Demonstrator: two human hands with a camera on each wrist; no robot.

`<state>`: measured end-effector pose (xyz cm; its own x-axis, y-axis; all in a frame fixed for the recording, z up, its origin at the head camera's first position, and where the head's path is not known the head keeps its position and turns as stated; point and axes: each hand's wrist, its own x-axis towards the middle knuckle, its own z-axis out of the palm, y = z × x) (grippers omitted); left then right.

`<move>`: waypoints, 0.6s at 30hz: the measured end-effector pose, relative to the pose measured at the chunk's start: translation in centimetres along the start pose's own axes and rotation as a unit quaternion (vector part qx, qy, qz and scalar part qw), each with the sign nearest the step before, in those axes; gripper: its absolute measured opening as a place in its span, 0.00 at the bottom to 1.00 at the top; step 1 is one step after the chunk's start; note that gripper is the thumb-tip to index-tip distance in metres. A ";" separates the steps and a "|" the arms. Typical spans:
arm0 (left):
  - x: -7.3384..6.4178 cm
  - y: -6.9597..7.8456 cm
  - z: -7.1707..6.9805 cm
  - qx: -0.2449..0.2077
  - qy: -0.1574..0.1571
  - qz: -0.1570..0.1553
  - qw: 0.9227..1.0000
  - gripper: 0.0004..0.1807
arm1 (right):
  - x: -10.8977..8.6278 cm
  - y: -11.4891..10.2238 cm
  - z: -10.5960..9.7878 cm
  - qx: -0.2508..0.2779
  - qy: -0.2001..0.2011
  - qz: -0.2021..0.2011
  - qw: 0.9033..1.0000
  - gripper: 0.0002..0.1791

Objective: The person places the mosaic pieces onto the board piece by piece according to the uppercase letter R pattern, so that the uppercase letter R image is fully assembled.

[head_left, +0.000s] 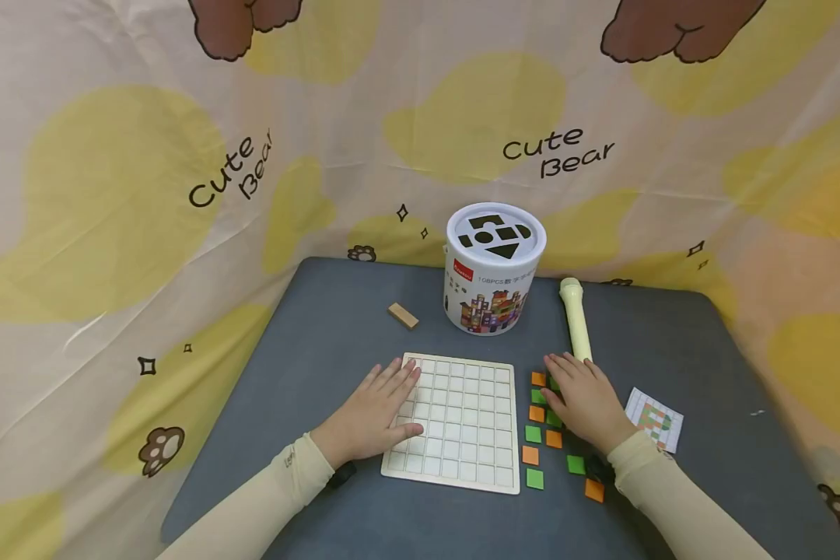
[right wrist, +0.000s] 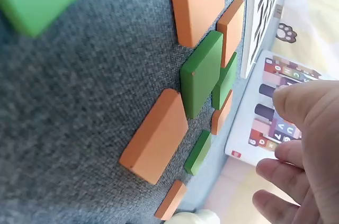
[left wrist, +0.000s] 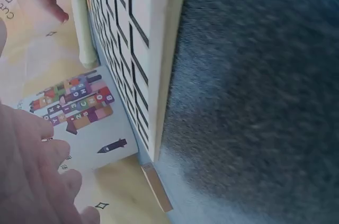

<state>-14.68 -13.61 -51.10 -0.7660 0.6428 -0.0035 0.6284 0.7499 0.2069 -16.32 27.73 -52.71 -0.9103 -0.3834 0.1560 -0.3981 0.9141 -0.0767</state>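
Note:
A white square board (head_left: 462,428) with a raised grid of small cells lies on the grey table. My left hand (head_left: 371,412) is over its left edge with fingers spread and nothing held; whether it touches the board I cannot tell. To the board's right lie several square orange tiles (head_left: 530,455) and green tiles (head_left: 534,478), in loose columns. My right hand (head_left: 588,400) is stretched above some of these tiles, hiding part of them. In the right wrist view its fingers (right wrist: 288,171) hold nothing and look apart from the tiles.
Behind the board stands a white lidded bucket (head_left: 493,272) with shape cut-outs. A small wooden block (head_left: 403,316) lies to its left. A pale yellow microphone-shaped stick (head_left: 575,319) lies beyond my right hand. Right of that hand is a card (head_left: 654,420) with a coloured grid pattern.

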 end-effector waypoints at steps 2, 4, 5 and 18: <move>-0.2 0.0 0.0 -0.003 -0.005 -0.005 1.000 0.51 | 0.3 0.0 0.0 -0.004 -0.009 0.000 1.000 0.37; -0.5 0.0 0.0 -0.003 -0.011 -0.010 1.000 0.51 | 0.7 0.0 -0.1 -0.007 -0.017 0.001 1.000 0.36; -0.6 -0.1 0.0 -0.003 -0.013 -0.012 1.000 0.51 | 0.9 0.0 -0.2 -0.008 -0.021 0.000 1.000 0.36; -1.9 -0.6 0.3 0.005 -0.030 -0.026 0.999 0.51 | 2.3 0.0 0.0 -0.020 -0.060 0.007 0.998 0.33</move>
<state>-13.61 -15.25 -51.49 -0.7887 0.6105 -0.0724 0.5892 0.7842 0.1946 -18.38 26.87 -52.38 -0.9237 -0.3814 0.0364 -0.3826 0.9231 -0.0379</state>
